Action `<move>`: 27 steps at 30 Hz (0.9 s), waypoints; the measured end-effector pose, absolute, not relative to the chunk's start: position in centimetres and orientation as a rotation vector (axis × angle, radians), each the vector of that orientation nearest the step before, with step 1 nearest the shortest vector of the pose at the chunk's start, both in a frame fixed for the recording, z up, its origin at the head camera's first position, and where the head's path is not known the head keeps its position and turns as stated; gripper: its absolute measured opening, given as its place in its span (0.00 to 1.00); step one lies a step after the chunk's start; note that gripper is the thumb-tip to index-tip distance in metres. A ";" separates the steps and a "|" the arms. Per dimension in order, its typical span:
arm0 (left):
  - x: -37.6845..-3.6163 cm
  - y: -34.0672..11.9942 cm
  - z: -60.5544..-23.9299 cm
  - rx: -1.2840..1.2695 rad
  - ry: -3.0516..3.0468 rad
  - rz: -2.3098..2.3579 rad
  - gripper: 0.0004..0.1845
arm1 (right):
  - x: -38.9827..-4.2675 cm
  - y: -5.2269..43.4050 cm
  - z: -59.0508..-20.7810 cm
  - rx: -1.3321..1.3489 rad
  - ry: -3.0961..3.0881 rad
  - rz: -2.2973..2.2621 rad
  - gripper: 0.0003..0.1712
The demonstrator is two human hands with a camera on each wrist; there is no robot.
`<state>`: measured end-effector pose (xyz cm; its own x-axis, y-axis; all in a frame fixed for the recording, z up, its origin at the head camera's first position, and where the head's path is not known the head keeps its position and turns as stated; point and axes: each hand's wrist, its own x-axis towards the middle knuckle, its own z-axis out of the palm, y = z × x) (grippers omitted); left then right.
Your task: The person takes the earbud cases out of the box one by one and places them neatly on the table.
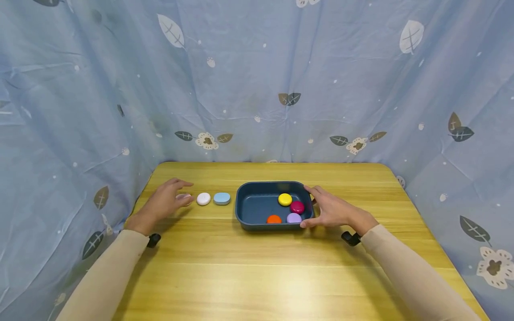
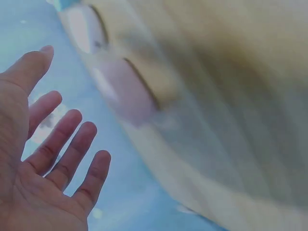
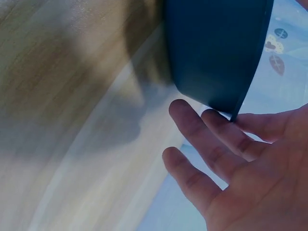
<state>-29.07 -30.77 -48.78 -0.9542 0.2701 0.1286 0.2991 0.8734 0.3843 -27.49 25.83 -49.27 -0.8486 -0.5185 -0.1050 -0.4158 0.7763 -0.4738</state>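
The dark blue box [image 1: 257, 227] sits on the wooden table [image 1: 265, 276], its right end held by the right hand [image 1: 331, 210], with the thumb at the box's near corner and a finger at its far corner. Inside the box, toward its right end, lie a yellow disc [image 1: 285, 199], a crimson disc [image 1: 297, 207] and a lilac disc [image 1: 294, 217]; an orange disc [image 1: 274, 219] is against the box's near wall. Just left of the box is a light blue block [image 1: 221, 198], then a round white disc [image 1: 203, 199], and farther left of the box a pale pink piece [image 2: 126, 91]. The left hand [image 1: 165, 201] is beside that piece, fingers and thumb spread apart, gripping nothing; whether it touches the piece I cannot tell. Beige sleeves [image 1: 413, 267] reach in from the near side of the box, and a blue leaf-patterned curtain [image 1: 249, 58] hangs beyond it.
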 end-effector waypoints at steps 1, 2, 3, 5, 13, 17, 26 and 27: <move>-29.0 -30.2 -48.4 -0.468 -2.970 -0.607 0.29 | -27.5 25.9 -49.3 -0.732 2.738 -0.653 0.80; -29.0 -29.6 -48.1 -0.488 -2.964 -0.587 0.30 | -27.6 25.9 -49.2 -0.729 2.736 -0.654 0.80; -29.0 -29.0 -47.7 -0.514 -2.958 -0.568 0.30 | -27.7 25.9 -49.2 -0.728 2.733 -0.655 0.81; -29.1 -27.6 -47.1 -0.561 -2.945 -0.528 0.31 | -27.8 26.0 -49.1 -0.729 2.725 -0.661 0.82; -29.2 -22.0 -45.0 -0.790 -2.923 -0.466 0.35 | -28.6 25.8 -49.0 -0.755 2.684 -0.688 0.82; -29.6 -18.9 -44.2 -0.942 -2.868 -0.419 0.36 | -28.6 25.8 -48.9 -0.746 2.682 -0.684 0.81; -30.9 -12.7 -44.0 -1.170 -2.864 -0.307 0.38 | -28.7 25.7 -48.8 -0.755 2.683 -0.657 0.82; -31.0 -12.1 -44.1 -1.197 -2.869 -0.304 0.38 | -28.7 25.6 -48.8 -0.756 2.680 -0.657 0.82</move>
